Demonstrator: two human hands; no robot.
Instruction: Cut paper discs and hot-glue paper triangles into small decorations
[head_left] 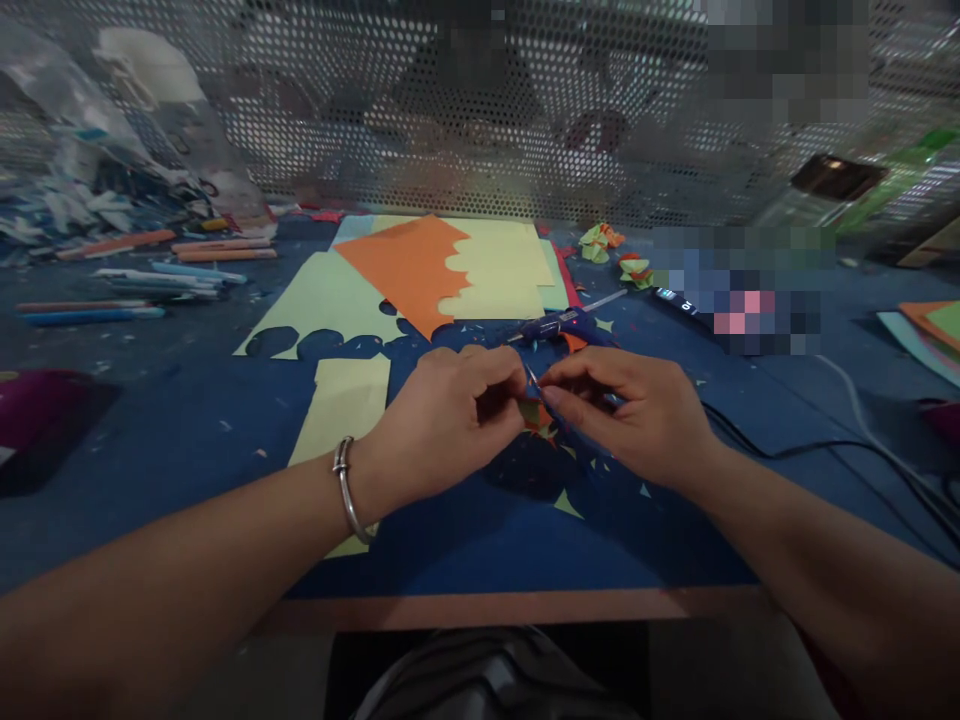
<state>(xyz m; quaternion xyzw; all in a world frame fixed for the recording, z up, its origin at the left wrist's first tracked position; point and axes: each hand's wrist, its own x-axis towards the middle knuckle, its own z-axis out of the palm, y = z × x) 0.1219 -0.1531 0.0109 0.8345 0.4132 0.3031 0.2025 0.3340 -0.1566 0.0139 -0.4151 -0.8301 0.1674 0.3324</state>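
Dragging or creasing is a risk at left, where the bracelet (pixel 345 490) crosses above a yellow paper strip (pixel 352 395) and the wrist might catch it; next, the left hand (pixel 457 430) has its fingers curled together just short of the glue gun (pixel 559 325), so a forward nudge could burn them if the nozzle is hot. Between the hands, a slim pointed tool (pixel 532 374), pinched by thumb and forefinger of the right hand (pixel 645 415), could prick the left fingertips if it slipped. I cannot tell whether the left fingers grip anything; the tool's other end is hidden, and the black cord (pixel 772 453) disappears behind the right forearm
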